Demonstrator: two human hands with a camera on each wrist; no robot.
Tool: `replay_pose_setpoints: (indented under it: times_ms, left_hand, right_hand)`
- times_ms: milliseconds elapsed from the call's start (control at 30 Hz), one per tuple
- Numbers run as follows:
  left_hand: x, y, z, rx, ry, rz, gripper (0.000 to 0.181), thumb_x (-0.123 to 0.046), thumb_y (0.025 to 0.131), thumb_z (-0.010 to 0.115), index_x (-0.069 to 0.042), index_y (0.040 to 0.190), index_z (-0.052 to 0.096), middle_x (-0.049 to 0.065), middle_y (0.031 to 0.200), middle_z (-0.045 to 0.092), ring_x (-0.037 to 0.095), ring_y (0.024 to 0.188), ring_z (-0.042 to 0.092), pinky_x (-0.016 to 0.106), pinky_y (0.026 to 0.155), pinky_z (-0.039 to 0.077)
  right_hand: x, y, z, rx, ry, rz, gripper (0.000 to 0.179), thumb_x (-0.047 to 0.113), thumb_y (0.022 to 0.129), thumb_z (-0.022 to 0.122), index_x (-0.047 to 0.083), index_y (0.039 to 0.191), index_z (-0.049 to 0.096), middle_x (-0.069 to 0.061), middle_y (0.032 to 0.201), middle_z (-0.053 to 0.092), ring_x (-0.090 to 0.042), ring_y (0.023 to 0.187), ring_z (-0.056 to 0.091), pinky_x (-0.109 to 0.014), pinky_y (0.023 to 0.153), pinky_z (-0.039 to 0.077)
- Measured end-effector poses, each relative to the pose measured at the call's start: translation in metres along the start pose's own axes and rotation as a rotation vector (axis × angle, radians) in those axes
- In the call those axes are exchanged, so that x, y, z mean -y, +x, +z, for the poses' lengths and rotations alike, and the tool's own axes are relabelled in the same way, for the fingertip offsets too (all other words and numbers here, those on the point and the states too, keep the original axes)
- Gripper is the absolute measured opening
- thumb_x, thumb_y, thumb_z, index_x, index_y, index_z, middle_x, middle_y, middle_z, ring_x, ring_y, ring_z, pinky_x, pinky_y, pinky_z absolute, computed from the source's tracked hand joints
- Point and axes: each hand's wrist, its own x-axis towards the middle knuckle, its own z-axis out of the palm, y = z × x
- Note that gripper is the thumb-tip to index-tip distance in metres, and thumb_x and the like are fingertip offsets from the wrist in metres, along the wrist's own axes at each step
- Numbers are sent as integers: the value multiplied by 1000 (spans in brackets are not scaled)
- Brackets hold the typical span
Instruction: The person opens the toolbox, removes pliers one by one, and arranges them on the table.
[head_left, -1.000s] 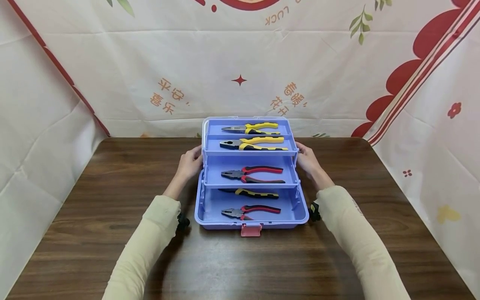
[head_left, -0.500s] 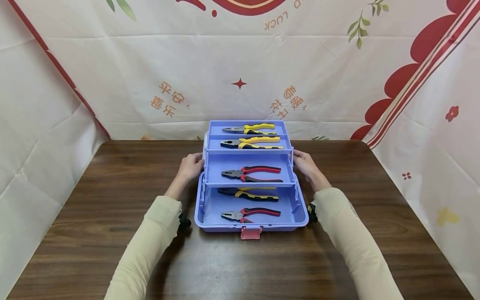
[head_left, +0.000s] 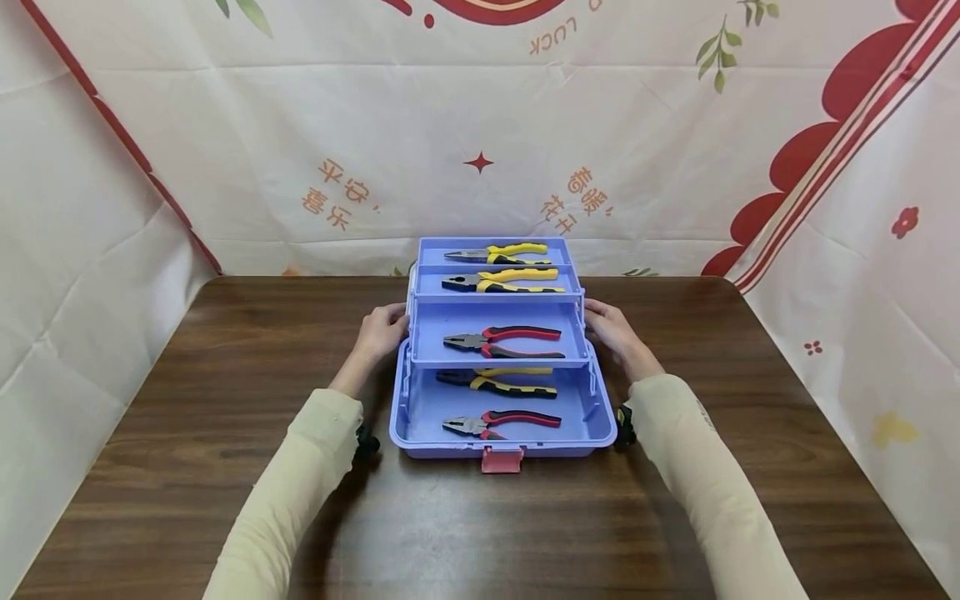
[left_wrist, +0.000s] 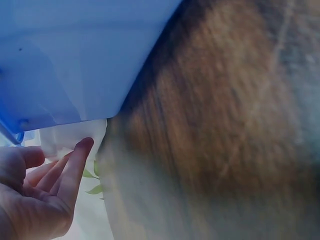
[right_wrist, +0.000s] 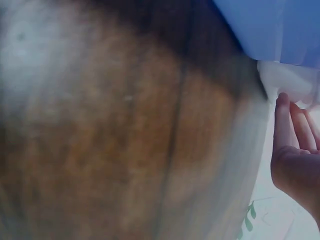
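A blue toolbox [head_left: 502, 452] stands with its stepped trays spread out. Its translucent lid [left_wrist: 65, 132] hangs back behind it, mostly hidden in the head view. My left hand [head_left: 381, 332] holds the lid's left edge, thumb and fingers on it in the left wrist view. On the other side my right hand [head_left: 613, 332] has its fingertips at the lid [right_wrist: 287, 80]; its thumb is out of the right wrist view. Needle-nose pliers [head_left: 513, 250] and yellow combination pliers [head_left: 517, 273] lie in the top tray, red-handled pliers [head_left: 468, 342] in the middle one.
The box's bottom holds yellow-black pliers [head_left: 517, 389], partly under the middle tray, and red-handled pliers [head_left: 467, 426]. A pink latch [head_left: 501, 461] hangs at the front. The wooden table [head_left: 225, 417] meets a printed cloth [head_left: 480, 108] close behind the box.
The lid has dropped back behind the top tray, so less of its rim shows. The trays sit slightly further back, and my right hand has shifted slightly left.
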Motion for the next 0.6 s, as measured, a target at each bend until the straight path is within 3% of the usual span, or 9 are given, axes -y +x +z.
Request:
replay_pose_setpoints:
  times_ms: [133,267,467,600]
  left_hand:
    - [2,-2,-1,4,-69,-9,37,-18,92,46,-1,124,49,18,107,58,27,95,54,38,83,43]
    - [2,-11,-6,6,-230,-7,40,-21,92,47,-3,128,44,20,118,51,29,98,54,38,74,49]
    - [2,-28,-22,22,-493,121,46,-14,89,53,-2,131,39,24,128,40,34,107,47,44,76,46]
    - [4,-41,-28,81,-459,205,53,-13,86,58,-4,133,36,20,132,37,34,113,42,46,85,41]
  right_hand:
    - [-1,1,-3,-18,9,0,47,28,92,48,2,130,42,-19,115,51,-15,84,58,-26,72,49]
    - [6,3,-10,-68,-15,-71,52,31,88,54,-1,128,43,-20,118,50,-16,90,57,-30,77,48]
    - [43,3,-27,-93,2,-203,57,31,83,61,-1,127,43,-16,124,46,-25,108,48,-41,90,38]
    - [76,-2,-32,-39,26,-213,55,28,85,59,3,130,40,-15,128,41,-26,114,41,-40,94,34]
